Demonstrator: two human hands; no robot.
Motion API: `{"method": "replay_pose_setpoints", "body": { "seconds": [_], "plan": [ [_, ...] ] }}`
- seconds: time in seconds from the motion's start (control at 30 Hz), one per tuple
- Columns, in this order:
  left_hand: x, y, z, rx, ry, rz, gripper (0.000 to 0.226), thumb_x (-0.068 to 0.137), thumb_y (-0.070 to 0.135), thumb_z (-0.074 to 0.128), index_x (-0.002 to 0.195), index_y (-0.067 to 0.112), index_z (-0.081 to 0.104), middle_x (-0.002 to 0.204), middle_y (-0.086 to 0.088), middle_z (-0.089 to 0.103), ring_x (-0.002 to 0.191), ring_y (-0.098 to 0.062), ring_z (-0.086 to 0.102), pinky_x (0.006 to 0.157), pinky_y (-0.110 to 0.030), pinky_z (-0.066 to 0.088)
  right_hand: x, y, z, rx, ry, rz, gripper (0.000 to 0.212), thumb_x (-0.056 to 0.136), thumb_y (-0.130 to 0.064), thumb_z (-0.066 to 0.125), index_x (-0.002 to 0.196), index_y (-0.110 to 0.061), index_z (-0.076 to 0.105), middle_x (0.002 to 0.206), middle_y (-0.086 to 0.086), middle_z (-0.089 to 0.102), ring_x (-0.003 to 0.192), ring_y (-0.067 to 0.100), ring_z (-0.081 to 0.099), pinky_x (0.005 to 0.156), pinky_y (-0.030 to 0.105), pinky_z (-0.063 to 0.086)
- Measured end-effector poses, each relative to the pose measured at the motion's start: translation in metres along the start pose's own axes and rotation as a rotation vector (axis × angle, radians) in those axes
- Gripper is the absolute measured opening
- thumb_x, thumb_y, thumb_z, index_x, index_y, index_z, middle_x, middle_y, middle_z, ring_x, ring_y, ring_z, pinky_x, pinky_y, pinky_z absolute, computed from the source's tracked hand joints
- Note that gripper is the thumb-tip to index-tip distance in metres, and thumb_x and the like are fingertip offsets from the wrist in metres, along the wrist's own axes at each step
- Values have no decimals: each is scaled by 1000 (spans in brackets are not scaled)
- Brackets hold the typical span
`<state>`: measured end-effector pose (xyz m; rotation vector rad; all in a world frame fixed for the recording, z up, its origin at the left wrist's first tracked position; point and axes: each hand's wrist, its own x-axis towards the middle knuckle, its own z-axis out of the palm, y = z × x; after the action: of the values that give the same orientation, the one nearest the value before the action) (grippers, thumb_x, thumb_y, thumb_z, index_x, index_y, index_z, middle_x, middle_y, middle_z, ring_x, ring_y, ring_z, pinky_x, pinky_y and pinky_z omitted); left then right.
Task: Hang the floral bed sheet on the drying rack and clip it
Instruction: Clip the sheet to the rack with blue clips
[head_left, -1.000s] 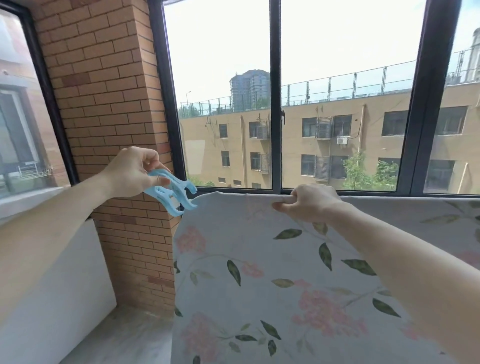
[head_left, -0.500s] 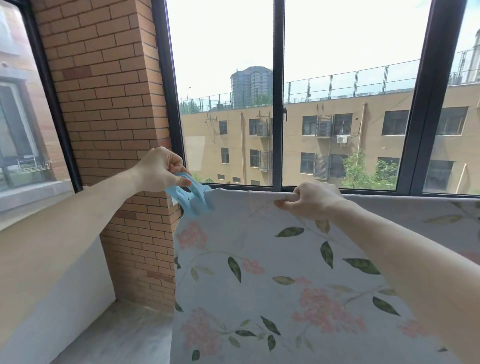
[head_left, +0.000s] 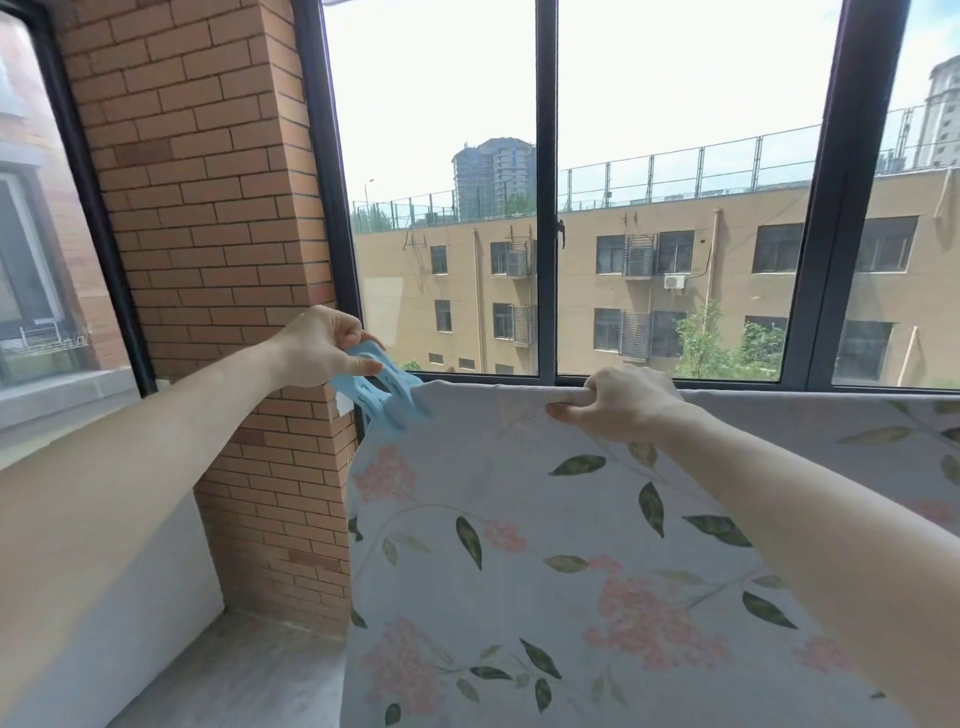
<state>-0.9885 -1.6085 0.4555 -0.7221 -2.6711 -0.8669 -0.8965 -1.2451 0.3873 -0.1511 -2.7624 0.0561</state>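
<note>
My left hand (head_left: 317, 345) has carried the pale blue plastic clothes clip (head_left: 382, 392) down onto the near corner of the leaf-and-pink-flower cotton bed sheet (head_left: 519, 519); my left grip stays clamped on it. My right hand (head_left: 621, 405) still pinches the draped top fold, so clipping looks underway.

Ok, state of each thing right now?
Sheet: draped over the top edge, hanging flat.
Clip: at the sheet's left top corner, pinched.
Left hand: pinches the clip.
Right hand: grips the sheet's top edge.
Window: looks closed.
</note>
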Motion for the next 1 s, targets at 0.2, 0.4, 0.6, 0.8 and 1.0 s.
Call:
{"method": "replay_pose_setpoints", "body": {
  "seconds": [0.2, 0.4, 0.6, 0.8, 1.0],
  "plan": [
    [-3, 5, 5, 66, -98, 6, 21, 91, 12, 77, 83, 14, 57, 149, 3, 54, 142, -26, 45, 121, -49, 33, 1, -3, 0, 8, -3, 15, 63, 84, -87, 46, 77, -27, 65, 75, -6, 66, 72, 14, 61, 60, 31, 42],
    [-20, 19, 26, 245, 108, 163, 33, 88, 14, 78, 89, 34, 52, 142, 9, 60, 135, -24, 50, 110, -43, 37, -2, -5, 6, 27, 56, 0, 61, 85, -84, 50, 76, -26, 66, 71, -6, 64, 68, 14, 61, 65, 32, 49],
    [-25, 43, 65, 270, 87, 281, 32, 88, 24, 76, 103, 38, 52, 138, 9, 61, 129, -19, 53, 99, -36, 43, -11, 0, 14, 56, 144, -23, 48, 90, -73, 55, 81, -26, 58, 76, -7, 61, 74, 18, 60, 71, 35, 43],
    [-19, 67, 99, 276, 27, 275, 44, 89, 29, 74, 126, 34, 52, 132, 1, 59, 116, -20, 53, 96, -37, 45, -28, 22, 22, 99, 252, -51, 36, 92, -59, 58, 110, -28, 61, 101, -6, 66, 96, 21, 58, 97, 38, 39],
    [-8, 93, 122, 296, -40, 289, 60, 90, 31, 73, 143, 33, 45, 145, 4, 54, 127, -22, 53, 106, -40, 44, -59, 76, 11, 71, 308, 40, 45, 93, -50, 62, 131, -26, 58, 129, -3, 63, 120, 24, 53, 110, 39, 30]
  ]
}}
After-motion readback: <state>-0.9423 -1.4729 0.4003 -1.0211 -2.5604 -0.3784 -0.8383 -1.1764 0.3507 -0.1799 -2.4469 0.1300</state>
